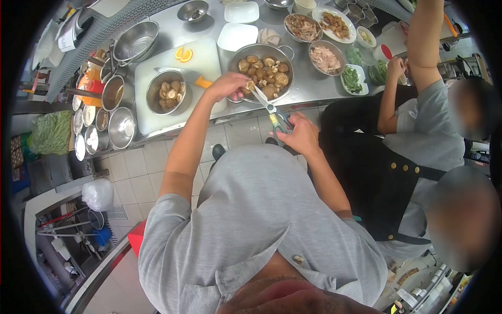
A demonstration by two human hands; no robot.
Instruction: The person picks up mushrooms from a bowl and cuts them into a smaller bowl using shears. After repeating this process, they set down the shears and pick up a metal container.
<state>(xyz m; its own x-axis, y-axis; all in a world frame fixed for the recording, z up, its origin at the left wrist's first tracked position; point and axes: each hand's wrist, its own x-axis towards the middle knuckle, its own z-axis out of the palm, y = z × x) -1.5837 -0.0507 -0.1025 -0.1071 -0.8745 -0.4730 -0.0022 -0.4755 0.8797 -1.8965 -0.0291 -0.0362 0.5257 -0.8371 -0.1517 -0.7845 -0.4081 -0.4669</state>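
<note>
My right hand [301, 135] grips the handles of a pair of scissors [272, 109], the blades pointing up and left. Their tips are at a mushroom [250, 86] pinched in the closed fingers of my left hand [230, 87]. Both are at the near left rim of a metal colander [288, 58] full of brown-capped mushrooms [265, 73]. Left of my left hand, a steel bowl [150, 92] with more mushrooms stands on a white cutting board [204, 60]. A knife with an orange handle [202, 81] lies partly behind that bowl.
Two orange slices [183, 54] lie on the board. Farther right stand a bowl of pale sliced meat [326, 57] and a white dish of green leaves [353, 80]. Steel bowls [122, 127] line the left edge. At right, other people stand close, one arm [422, 42] reaching over the counter.
</note>
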